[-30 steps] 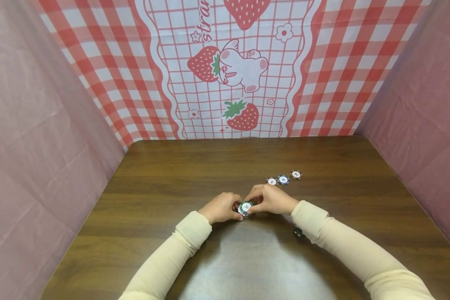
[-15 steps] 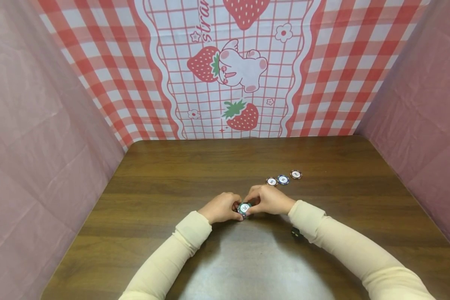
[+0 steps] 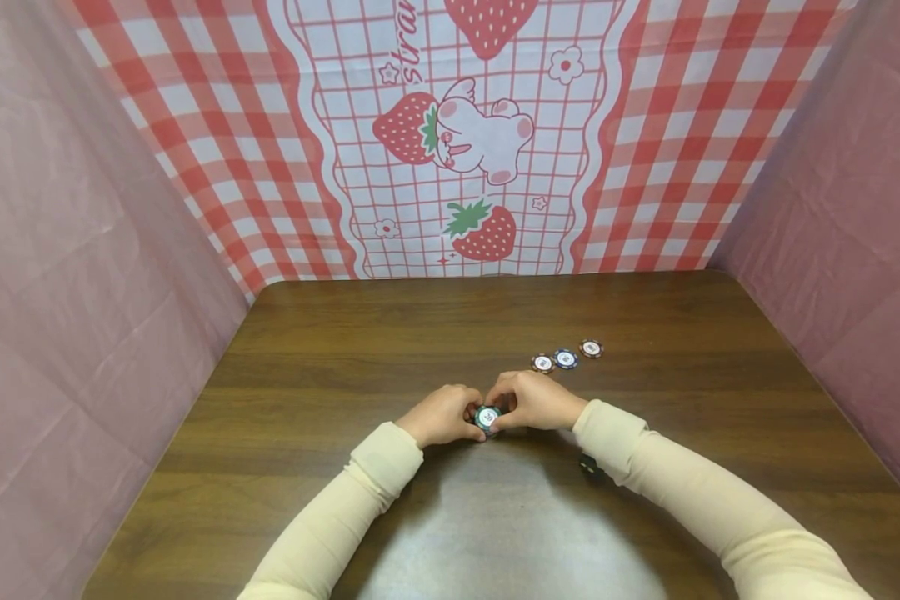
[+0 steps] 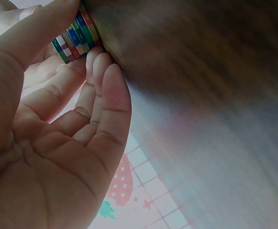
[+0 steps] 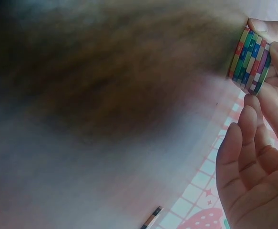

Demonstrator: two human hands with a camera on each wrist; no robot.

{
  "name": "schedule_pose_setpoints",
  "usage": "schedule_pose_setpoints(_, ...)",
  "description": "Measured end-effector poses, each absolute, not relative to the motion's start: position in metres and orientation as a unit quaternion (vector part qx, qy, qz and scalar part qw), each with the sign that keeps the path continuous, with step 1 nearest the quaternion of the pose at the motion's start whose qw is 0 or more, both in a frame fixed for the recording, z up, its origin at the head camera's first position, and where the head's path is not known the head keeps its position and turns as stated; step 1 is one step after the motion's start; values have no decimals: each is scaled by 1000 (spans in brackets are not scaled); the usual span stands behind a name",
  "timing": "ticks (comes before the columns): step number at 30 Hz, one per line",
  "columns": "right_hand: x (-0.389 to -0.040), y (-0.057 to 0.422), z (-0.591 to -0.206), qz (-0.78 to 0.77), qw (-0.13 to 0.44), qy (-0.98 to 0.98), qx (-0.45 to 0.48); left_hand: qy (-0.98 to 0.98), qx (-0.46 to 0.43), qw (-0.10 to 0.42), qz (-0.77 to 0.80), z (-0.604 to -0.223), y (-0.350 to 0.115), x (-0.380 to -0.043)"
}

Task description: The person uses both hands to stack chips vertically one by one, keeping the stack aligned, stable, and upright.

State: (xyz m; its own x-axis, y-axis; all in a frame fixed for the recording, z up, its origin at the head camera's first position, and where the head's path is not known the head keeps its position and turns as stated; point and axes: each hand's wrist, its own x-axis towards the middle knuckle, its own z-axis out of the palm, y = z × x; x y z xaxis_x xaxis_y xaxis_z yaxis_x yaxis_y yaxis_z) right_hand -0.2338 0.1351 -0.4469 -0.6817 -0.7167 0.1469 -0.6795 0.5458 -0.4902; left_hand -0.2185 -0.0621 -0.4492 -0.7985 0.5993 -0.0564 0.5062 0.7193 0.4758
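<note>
- Sleeves, cream, two: left sleeve [image 3: 337,521] and right sleeve [image 3: 708,504] reach in from the near side of the chip stack [image 5: 249,62]. A small dark object [image 3: 588,464] shows below the right cuff, nearer than the stack; too little is visible to identify it.
- Chip stack, one, multicoloured edges: appears to stand on the table [image 3: 307,392], between the two hands.
- Green chip [image 3: 487,414], marked 20, on top of the stack. Change: a second ago it sits skewed, paler chip edges showing at its left; now it covers the stack almost squarely. Judged meaning: the stacking in hand has this top chip nearly aligned.
- Left hand [image 3: 442,414], left of the stack: thumb and fingers clamp its side; position unchanged.
- Right hand [image 3: 536,402], right of the stack: thumb and fingers pinch it; it has shifted slightly leftward with the green chip.
- Loose chips, three, beyond the stack and to its right: brown chip [image 3: 542,362], blue chip [image 3: 566,358], farther brown chip [image 3: 591,348]. All lie flat, unmoved; the nearest is close to the right hand.
- Edges: left edge [image 3: 189,417] and right edge [image 3: 829,400] both well apart from the stack; far edge [image 3: 420,282] beyond the loose chips. Widest room for moving: left of the stack.
- Backdrop, strawberry-print cloth [image 3: 450,125], behind the far edge.
</note>
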Motion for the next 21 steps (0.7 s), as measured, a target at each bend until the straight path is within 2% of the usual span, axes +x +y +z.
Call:
schedule_pose_setpoints(16, -244, 156, -439, -341, 50, 876, -339, 918, 309, 102, 228, -447, -63, -217)
schedule_pose_setpoints(21, -245, 168, -431, -364, 33, 879, -305, 923, 298, 104, 220, -448, -61, -218)
